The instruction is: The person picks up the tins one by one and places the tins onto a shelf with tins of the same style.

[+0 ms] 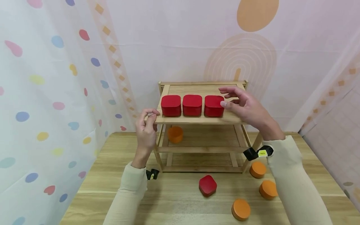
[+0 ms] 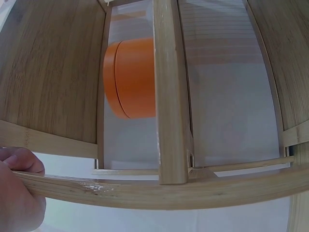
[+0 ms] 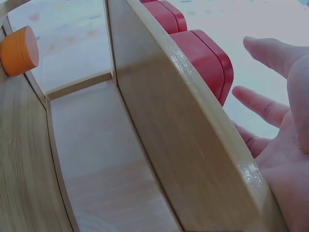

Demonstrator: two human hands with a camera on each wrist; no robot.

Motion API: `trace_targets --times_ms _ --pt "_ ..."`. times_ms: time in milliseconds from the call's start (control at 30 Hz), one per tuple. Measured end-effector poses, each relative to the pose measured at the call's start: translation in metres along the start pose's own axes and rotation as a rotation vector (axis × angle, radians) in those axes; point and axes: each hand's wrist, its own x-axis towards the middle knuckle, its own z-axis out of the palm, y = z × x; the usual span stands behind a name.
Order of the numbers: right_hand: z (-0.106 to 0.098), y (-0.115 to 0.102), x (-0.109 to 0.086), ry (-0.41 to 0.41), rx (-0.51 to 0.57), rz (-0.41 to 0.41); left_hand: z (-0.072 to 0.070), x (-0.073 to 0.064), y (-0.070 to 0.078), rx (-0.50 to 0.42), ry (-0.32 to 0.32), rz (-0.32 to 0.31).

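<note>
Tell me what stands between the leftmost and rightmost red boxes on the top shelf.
One more red box stands between them, with a narrow gap on either side; the head view shows it.

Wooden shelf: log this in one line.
left grip: holding pale wooden shelf; right grip: open near rightmost red rounded-square box; top tier: three red boxes; middle tier: round orange box

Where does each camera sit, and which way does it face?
Head: worn on head, facing forward and down at shelf; left grip, right grip and sleeves show.
Left wrist: worn there, facing into the shelf; part of left grip shows.
Right wrist: worn there, facing the shelf and red boxes; right grip shows.
Both wrist views share the orange tin.
</note>
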Motion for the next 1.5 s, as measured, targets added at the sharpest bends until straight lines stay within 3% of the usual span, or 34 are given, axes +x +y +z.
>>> trace_targets --times_ms 533,800,1200,1367,1500 --pt "-0.001 -0.001 -0.033 0.076 0.187 -0.147 -0.001 0.001 0.000 0.012 0.004 -0.007" --pt "0.001 0.002 -0.053 0.080 0.230 -0.221 -0.001 0.001 0.001 0.016 0.010 -0.002" --pt "0.015 0.021 -0.076 -0.092 0.359 -0.496 -0.004 0.002 0.002 0.003 0.013 -0.012" --pt "0.021 0.030 -0.081 -0.196 0.393 -0.502 -0.004 0.002 0.002 0.013 0.009 -0.014" --pt "0.027 0.035 -0.085 -0.247 0.348 -0.415 -0.005 0.002 0.002 0.012 0.008 -0.015"
